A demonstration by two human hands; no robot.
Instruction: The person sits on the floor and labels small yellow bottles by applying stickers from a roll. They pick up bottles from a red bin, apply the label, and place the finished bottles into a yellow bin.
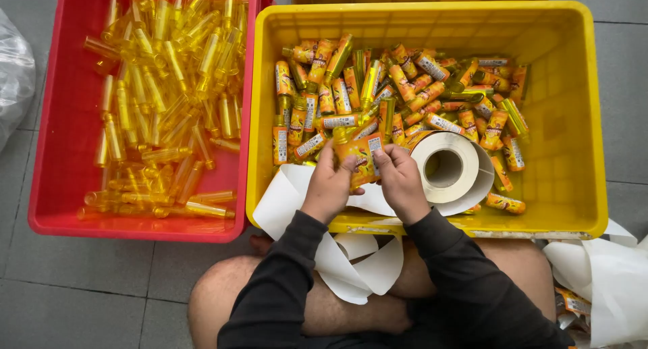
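Observation:
My left hand and my right hand together hold a small yellow bottle with an orange label, over the near side of the yellow crate. The fingers of both hands press on the label around the bottle. Several labelled bottles lie heaped in that crate. A roll of white label tape lies in the crate just right of my right hand. Its white backing strip trails over the crate's near rim onto my lap.
A red crate on the left holds several plain yellow bottles without labels. More white backing paper is piled at the lower right. A clear plastic bag sits at the far left. Grey floor tiles surround the crates.

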